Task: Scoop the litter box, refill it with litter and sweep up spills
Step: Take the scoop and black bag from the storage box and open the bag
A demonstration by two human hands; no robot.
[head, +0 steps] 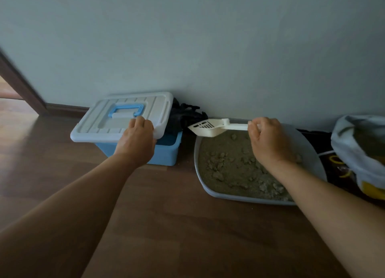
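Note:
A pale litter box point(210, 191) sits on the floor at the right, filled with grey-brown litter point(233, 165) and several clumps. My right hand point(268, 140) grips the handle of a white slotted scoop point(208, 128), held above the box's far left corner with its head pointing left. To the left stands a blue bin point(166, 151) with a white lid point(116, 117) that has a blue handle. My left hand point(136, 138) grips the lid's right edge; the lid is shifted left and tilted, exposing the bin's right side.
Dark bags point(185, 115) poke out of the bin against the wall. An open litter sack point(358, 152) in pale blue and yellow stands at the far right on a dark mat point(337, 169). Wooden floor point(177, 225) spreads in front; a doorway opens at far left.

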